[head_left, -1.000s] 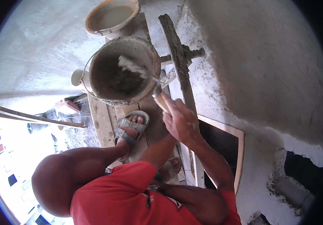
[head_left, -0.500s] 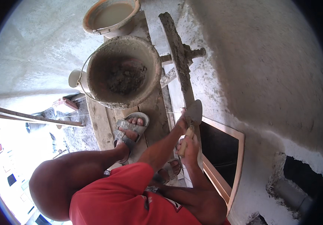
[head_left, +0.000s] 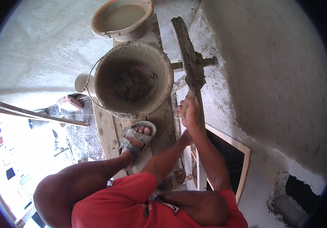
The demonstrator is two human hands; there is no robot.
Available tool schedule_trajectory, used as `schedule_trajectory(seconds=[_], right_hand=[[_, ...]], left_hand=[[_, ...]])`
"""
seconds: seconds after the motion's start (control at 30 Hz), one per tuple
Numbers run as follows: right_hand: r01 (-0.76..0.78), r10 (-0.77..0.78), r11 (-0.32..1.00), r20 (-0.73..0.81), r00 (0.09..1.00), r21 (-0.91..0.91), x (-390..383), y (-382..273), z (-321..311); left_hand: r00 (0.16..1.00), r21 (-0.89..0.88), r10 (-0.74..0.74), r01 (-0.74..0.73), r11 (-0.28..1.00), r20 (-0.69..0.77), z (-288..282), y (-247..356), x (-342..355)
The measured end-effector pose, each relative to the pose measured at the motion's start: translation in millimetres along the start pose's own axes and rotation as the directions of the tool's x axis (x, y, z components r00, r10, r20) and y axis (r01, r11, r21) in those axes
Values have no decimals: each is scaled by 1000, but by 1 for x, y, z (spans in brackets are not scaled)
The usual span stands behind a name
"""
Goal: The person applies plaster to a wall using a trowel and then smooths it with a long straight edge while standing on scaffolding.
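My right hand [head_left: 190, 112] is closed around the wooden handle of a trowel [head_left: 184, 108]. Its blade end meets a clump of wet mortar [head_left: 196, 79] on a long narrow board [head_left: 185, 43], whose upper side is caked with mortar. My left hand [head_left: 187, 137] lies beside the board's near end, mostly covered by my right forearm; its fingers are hidden. To the left of the board stands a large mortar-crusted bucket [head_left: 167, 64] with a wire handle, with some dark mortar [head_left: 135, 83] at its bottom.
Both buckets rest on wooden planks [head_left: 108, 127]; the farther basin [head_left: 97, 22] holds cloudy water. My sandalled foot [head_left: 138, 136] is on the planks. A plastered wall [head_left: 277, 76] rises at right, above a framed dark opening [head_left: 228, 163]. Slanting poles [head_left: 38, 114] show at left.
My right hand has moved the trowel forward along the board, into the mortar. My left hand has slipped from sight behind my right forearm. The whole view has shifted slightly.
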State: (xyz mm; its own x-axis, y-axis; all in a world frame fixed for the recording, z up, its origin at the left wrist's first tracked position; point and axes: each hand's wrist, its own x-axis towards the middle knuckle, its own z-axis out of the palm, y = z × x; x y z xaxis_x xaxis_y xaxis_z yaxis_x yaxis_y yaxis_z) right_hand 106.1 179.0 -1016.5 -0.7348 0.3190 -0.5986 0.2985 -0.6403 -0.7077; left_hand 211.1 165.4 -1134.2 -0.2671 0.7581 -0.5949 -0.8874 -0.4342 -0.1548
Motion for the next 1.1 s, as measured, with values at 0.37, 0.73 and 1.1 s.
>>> schedule_trajectory(seconds=[0.37, 0.73, 1.1], right_hand=[[32, -31, 999, 48, 998, -23, -13, -24, -11], [262, -165, 834, 232, 958, -486, -120, -100, 33], [778, -513, 164, 621, 593, -607, -121, -62, 23]], left_hand=[[1000, 22, 14, -14, 1000, 3, 1, 5, 4], [1000, 22, 22, -22, 1000, 6, 0, 7, 7], [1000, 42, 23, -22, 999, -16, -2, 1, 3]])
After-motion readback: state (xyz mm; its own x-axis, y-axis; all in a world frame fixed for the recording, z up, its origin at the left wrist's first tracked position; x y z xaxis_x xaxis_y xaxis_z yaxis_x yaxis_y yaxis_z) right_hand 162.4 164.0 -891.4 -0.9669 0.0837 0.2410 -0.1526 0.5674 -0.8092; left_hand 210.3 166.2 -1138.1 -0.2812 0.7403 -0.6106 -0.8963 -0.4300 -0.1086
